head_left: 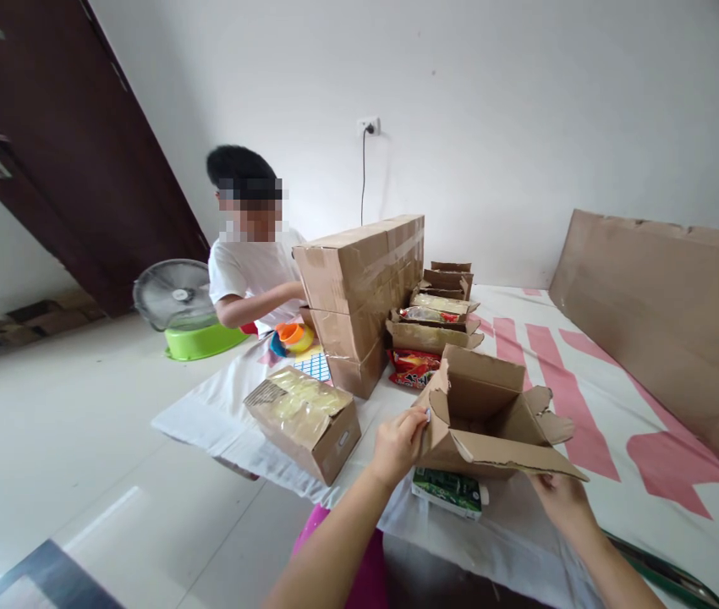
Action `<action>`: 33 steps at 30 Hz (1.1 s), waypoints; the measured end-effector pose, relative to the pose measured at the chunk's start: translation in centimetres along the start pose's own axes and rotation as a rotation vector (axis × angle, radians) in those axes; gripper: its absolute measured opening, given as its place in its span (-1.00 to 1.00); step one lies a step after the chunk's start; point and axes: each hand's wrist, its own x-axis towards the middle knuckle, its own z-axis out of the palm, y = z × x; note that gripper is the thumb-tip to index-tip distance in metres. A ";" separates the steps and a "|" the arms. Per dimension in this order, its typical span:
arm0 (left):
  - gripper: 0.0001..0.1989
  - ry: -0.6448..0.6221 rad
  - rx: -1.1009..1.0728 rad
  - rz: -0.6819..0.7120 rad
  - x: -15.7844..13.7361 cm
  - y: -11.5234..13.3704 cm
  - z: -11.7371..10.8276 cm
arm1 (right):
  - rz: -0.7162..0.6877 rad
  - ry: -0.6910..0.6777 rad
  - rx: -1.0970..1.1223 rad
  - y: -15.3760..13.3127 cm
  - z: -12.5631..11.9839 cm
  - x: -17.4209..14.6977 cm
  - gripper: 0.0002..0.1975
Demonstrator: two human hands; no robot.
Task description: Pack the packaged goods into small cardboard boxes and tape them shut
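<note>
An open cardboard box [483,457] with its flaps up and torn edges stands in front of me; its visible inside is bare. My left hand [401,440] is closed on the box's left corner, fingers at the edge. Under the near right flap, my right hand [556,499] grips the box, its fingers partly hidden by the cardboard. A green carton [448,492] lies on the table just below the box, close to my left wrist. Behind the box lies a red snack packet [414,369].
A stacked wall of taped boxes [365,304] divides the table [588,389]. Left of it sit a taped box [302,419] and colourful cups [294,337]; a person [251,271] is beyond. More open boxes [436,330] line the right side. A large cardboard sheet [664,313] leans at right.
</note>
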 end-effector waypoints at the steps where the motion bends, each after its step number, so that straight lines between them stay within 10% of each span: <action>1: -0.79 0.003 0.000 -0.007 0.0 0.0 0.0 | 0.000 -0.001 0.005 0.0 0.0 0.0 -0.68; 19: -0.85 0.036 -0.163 -0.201 -0.6 -0.9 0.6 | 0.026 0.004 -0.054 -1.9 -0.6 0.0 -0.54; 33: -0.85 0.587 -0.433 -0.639 -3.8 -1.7 0.5 | -0.082 -0.028 -0.045 -8.4 4.8 1.6 -0.81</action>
